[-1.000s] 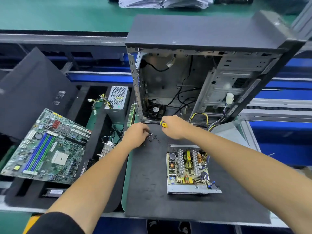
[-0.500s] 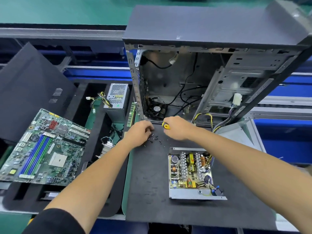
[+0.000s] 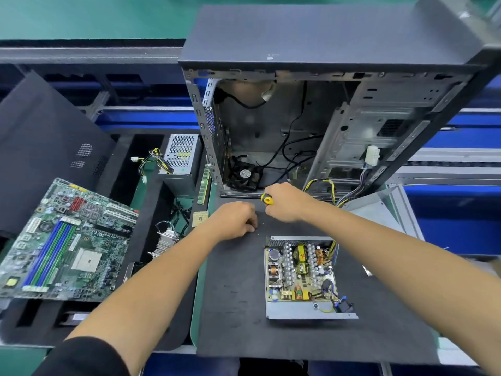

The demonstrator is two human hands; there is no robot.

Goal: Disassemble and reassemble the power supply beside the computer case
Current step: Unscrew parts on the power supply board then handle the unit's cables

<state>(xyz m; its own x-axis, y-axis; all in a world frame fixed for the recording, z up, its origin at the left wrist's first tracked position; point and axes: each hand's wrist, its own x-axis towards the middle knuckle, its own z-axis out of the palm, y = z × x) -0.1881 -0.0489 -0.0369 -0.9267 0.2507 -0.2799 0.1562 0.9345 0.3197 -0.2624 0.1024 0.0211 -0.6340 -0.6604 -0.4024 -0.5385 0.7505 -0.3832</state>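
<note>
Your right hand [image 3: 287, 202] is clenched around a screwdriver [image 3: 267, 199], of which only the yellow-and-black handle end shows past your knuckles; you keep it in the fist, probably so the tool stays ready while the other hand does the fine work. Your left hand [image 3: 235, 219] rests knuckles-up on the dark foam mat [image 3: 233, 294], fingers curled under; whether they pinch anything cannot be told, since the tips are hidden, though the pose suits gathering small fasteners from the mat just in front of the computer case [image 3: 311, 104]. The open power supply [image 3: 303, 278] lies nearer to you on the same mat, well apart from both hands, its cover off and the circuit board facing up so the screw points can be reached from above. A bent grey metal sheet [image 3: 371, 210], likely that cover, sits to the right behind your forearm, parked out of the working area. The case stands open toward you, cables hanging loose inside. Off to the left, a motherboard [image 3: 67, 240], a second, closed power supply [image 3: 180, 161] and a heatsink [image 3: 166, 238] sit on the black foam tray [image 3: 151, 202], each kept clear of the mat. Judging by the bare board, the supply is apart and reassembly comes next.
</note>
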